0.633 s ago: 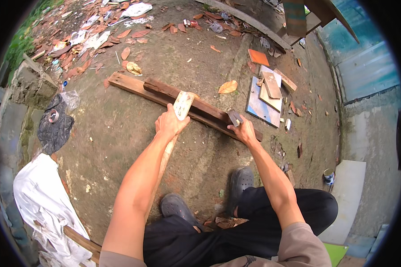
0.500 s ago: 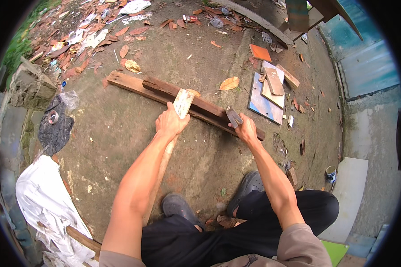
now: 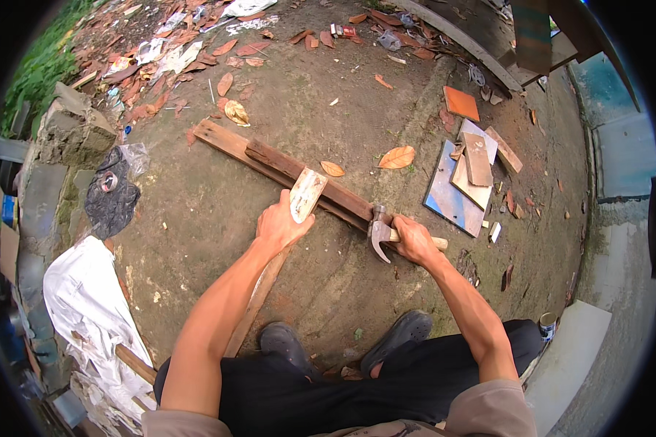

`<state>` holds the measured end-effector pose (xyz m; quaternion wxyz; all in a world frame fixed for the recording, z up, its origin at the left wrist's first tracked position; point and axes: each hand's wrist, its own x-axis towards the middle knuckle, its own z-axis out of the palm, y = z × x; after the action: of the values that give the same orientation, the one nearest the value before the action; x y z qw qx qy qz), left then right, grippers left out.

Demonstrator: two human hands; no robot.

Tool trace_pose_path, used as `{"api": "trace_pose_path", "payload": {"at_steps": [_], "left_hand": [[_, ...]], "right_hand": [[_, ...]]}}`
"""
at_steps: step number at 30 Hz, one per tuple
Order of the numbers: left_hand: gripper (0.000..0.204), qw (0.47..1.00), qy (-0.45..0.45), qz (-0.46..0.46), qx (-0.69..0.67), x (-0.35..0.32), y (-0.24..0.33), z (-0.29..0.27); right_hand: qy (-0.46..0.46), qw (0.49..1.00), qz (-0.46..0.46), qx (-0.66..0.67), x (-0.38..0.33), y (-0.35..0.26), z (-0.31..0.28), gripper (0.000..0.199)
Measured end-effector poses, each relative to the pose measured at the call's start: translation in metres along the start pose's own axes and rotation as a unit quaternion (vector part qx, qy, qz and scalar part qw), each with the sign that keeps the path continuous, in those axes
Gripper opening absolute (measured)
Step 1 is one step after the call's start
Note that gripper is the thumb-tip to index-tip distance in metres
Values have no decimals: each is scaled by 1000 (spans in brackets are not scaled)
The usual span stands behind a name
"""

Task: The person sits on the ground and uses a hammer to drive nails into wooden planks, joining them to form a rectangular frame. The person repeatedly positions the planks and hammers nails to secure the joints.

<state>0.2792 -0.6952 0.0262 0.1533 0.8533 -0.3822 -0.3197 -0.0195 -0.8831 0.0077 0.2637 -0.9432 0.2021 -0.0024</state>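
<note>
My left hand [image 3: 280, 223] is closed round a long wooden strip, just below its pale, chipped end [image 3: 307, 195]. That end lies over two brown timber pieces on the ground, and the strip's lower part [image 3: 259, 295] runs back under my left forearm. The longer timber [image 3: 222, 138] reaches out to the far left; the shorter dark timber [image 3: 273, 156] lies along it. In my right hand [image 3: 415, 239] is a claw hammer [image 3: 380, 231], gripped by the handle close to its head. Its claw points toward me beside the timbers' right end, partly hidden by that hand.
At right lie a blue-white board [image 3: 444, 193], wood offcuts [image 3: 478, 159] and an orange tile [image 3: 461, 103]. A white cloth [image 3: 87, 295] and a black plastic bag [image 3: 113, 193] are at left, beside a broken concrete block [image 3: 73, 127]. Dry leaves and litter cover the far ground.
My right hand has turned and drawn nearer to me, so the hammer's claw and handle now show. The left hand keeps its hold on the strip. The whole view has shifted slightly.
</note>
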Motion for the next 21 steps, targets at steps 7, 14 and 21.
{"api": "trace_pose_path", "payload": {"at_steps": [7, 14, 21], "left_hand": [[63, 999, 11, -38, 26, 5, 11, -5], [71, 998, 24, -34, 42, 7, 6, 1], [70, 998, 19, -44, 41, -2, 23, -6]], "right_hand": [[-10, 999, 35, 7, 7, 0, 5, 28], [-51, 998, 18, 22, 5, 9, 8, 36], [-76, 997, -6, 20, 4, 17, -2, 36]]}}
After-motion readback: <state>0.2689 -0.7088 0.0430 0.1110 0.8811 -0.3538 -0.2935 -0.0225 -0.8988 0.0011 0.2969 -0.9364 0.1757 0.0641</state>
